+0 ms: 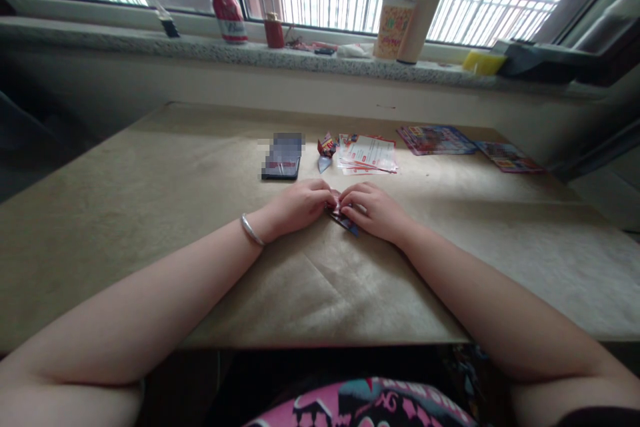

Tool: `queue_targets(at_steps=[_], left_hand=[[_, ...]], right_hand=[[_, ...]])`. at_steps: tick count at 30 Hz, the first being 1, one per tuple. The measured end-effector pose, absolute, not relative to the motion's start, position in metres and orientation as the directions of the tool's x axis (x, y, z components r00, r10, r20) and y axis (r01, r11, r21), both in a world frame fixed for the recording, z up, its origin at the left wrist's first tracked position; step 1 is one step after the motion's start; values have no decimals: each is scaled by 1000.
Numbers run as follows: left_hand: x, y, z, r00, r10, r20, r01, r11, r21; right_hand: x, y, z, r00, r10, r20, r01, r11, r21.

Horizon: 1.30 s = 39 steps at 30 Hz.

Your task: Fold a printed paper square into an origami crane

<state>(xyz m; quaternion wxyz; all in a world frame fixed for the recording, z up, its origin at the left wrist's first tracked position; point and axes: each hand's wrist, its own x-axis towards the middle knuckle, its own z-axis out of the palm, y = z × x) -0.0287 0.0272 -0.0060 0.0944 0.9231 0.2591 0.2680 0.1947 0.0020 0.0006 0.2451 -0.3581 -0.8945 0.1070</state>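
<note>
Windowside bench [125,213]: folded piece [347,221] held between left hand [310,203] and right hand [375,210]

Both hands are curled nearly closed, the folded piece being pinched at their fingertips; contact with the bench cannot be told. Just beyond the hands, a folded patterned paper [327,147] is set. Ahead of the right hand, printed white sheets [370,152] are spread; farther right, colourful cards [435,139] are fanned. Ahead of the left hand, a dark case [283,159] is laid.
</note>
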Motion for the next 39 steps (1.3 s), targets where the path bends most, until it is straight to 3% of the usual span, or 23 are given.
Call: queue_targets(at_steps=[10, 16, 23, 39], left_hand=[[-23, 25, -3, 699, 614, 368, 536, -789, 298], [-22, 23, -8, 578, 723, 379, 670, -685, 285], [-24, 26, -8, 541, 768, 343, 699, -638, 324], [-24, 32, -8, 681, 599, 421, 535, -800, 274]], right_hand=[[196, 12, -12, -426, 816, 391, 738, 563, -372], [194, 12, -13, -385, 843, 375, 796, 509, -328], [196, 14, -16, -415, 841, 348, 797, 520, -308], [196, 15, -14, -470, 798, 378, 695, 598, -398]])
